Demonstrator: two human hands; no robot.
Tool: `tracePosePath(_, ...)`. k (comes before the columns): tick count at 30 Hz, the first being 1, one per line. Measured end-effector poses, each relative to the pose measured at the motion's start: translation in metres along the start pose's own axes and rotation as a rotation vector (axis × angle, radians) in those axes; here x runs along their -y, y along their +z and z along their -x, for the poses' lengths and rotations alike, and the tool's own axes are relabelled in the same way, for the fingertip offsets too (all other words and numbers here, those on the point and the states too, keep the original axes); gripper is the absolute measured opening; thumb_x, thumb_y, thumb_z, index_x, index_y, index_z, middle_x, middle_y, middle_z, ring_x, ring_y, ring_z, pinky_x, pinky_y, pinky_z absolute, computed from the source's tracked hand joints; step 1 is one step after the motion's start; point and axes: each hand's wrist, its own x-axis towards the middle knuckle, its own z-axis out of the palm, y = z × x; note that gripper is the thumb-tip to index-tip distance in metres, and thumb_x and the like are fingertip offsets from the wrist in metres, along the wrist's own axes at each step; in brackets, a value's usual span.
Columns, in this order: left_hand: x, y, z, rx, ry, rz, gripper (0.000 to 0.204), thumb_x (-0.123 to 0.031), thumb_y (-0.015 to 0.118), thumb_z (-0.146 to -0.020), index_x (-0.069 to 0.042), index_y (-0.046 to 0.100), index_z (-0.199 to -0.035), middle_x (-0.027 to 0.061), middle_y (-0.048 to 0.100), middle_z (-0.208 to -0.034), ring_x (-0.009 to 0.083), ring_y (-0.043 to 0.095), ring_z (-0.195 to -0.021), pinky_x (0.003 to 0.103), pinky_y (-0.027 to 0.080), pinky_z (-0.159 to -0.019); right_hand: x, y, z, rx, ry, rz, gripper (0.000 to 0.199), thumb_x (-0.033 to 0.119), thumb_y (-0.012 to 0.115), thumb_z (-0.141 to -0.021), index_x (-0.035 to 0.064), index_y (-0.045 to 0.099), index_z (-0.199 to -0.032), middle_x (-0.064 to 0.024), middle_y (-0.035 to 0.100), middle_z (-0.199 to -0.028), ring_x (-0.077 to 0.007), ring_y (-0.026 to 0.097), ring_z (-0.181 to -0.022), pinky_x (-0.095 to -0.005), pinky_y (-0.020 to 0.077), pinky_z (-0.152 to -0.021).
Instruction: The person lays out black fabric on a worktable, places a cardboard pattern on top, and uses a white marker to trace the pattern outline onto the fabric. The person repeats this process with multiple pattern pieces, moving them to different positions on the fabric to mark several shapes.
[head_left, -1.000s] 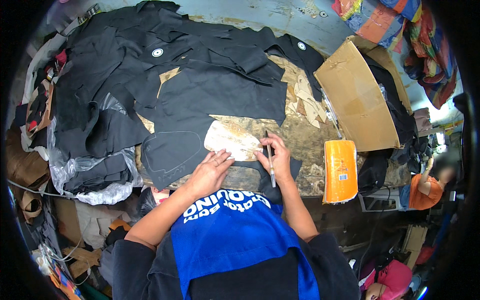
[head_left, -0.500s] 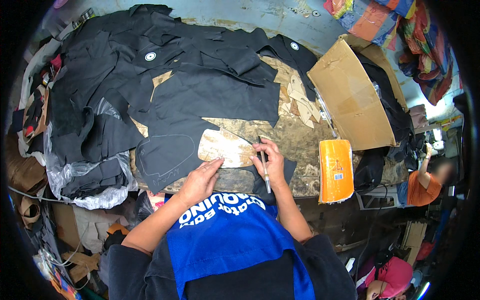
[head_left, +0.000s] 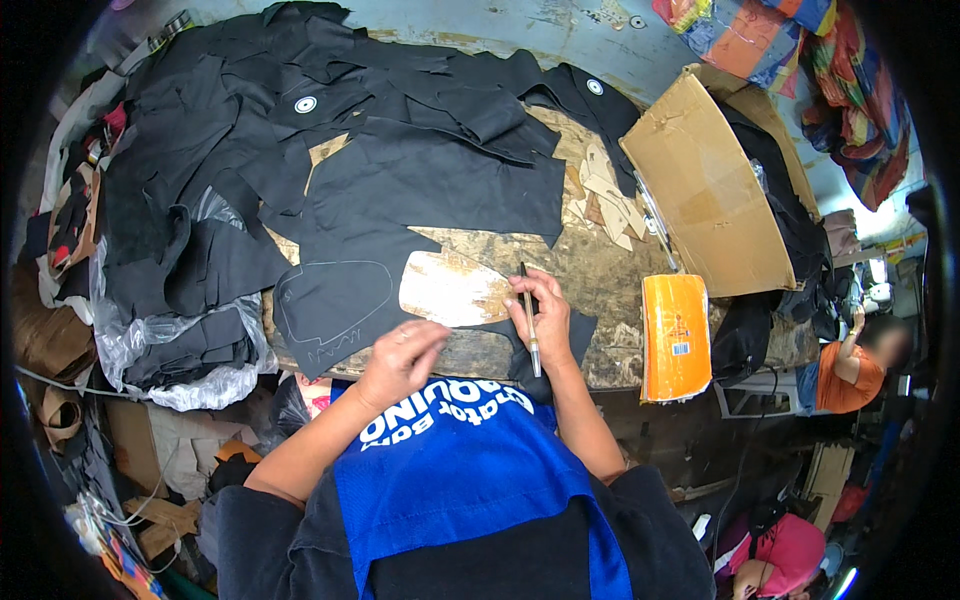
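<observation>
A pale, worn template (head_left: 450, 290) with a rounded left end lies on black cloth at the table's near edge. My right hand (head_left: 547, 315) is closed around a slim pen (head_left: 530, 330), held nearly upright at the template's right end. My left hand (head_left: 405, 355) is just below the template's lower edge and apart from it. Its fingers are loosely bent and slightly blurred, with nothing visible in them. Left of the template, a black cloth piece (head_left: 335, 305) carries a thin pale rounded outline and some zigzag marks.
More black cloth (head_left: 430, 185) covers much of the table (head_left: 590, 345). Beige offcuts (head_left: 608, 205) lie beside a cardboard box (head_left: 705, 185). An orange packet (head_left: 676, 338) sits at the right edge. Clear plastic (head_left: 215, 385) wraps cloth at left. Two other people are at far right.
My left hand has lifted off the template's lower edge and drawn back toward me. The right hand still holds the pen, now turned slightly. The whole view has shifted a little.
</observation>
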Motion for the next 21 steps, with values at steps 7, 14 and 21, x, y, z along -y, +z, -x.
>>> tracePosePath(7, -0.006, 0.004, -0.013, 0.506, 0.133, -0.158, 0.05, -0.042, 0.058, -0.086, -0.003, 0.058, -0.118, 0.0194, 0.05, -0.131, 0.0313, 0.04, -0.129, 0.046, 0.034, -0.105, 0.0, 0.0, 0.0, -0.001, -0.037, 0.028, 0.021, 0.002, 0.072, -0.071, 0.0048, 0.058, -0.086, -0.0099, 0.068, -0.1, -0.03, 0.056, -0.108, -0.0375, 0.0455, -0.091)
tracePosePath(14, -0.004, 0.003, -0.015, 0.674, -0.004, -0.152, 0.065, -0.046, 0.054, -0.087, 0.001, 0.046, -0.13, 0.0214, 0.033, -0.144, 0.0335, 0.025, -0.138, 0.05, 0.019, -0.112, 0.002, -0.001, -0.001, 0.022, -0.096, 0.068, 0.018, 0.002, 0.071, -0.071, 0.0036, 0.06, -0.085, -0.0106, 0.069, -0.099, -0.0301, 0.056, -0.107, -0.0373, 0.0457, -0.09)
tracePosePath(21, 0.0, 0.005, -0.013, 0.633, -0.005, -0.132, 0.067, -0.047, 0.054, -0.088, 0.004, 0.044, -0.131, 0.0225, 0.032, -0.144, 0.0335, 0.026, -0.137, 0.048, 0.02, -0.112, 0.0, 0.001, 0.001, 0.01, -0.081, 0.082, 0.018, 0.002, 0.072, -0.071, 0.0035, 0.062, -0.086, -0.01, 0.069, -0.099, -0.0306, 0.056, -0.107, -0.0382, 0.0459, -0.09)
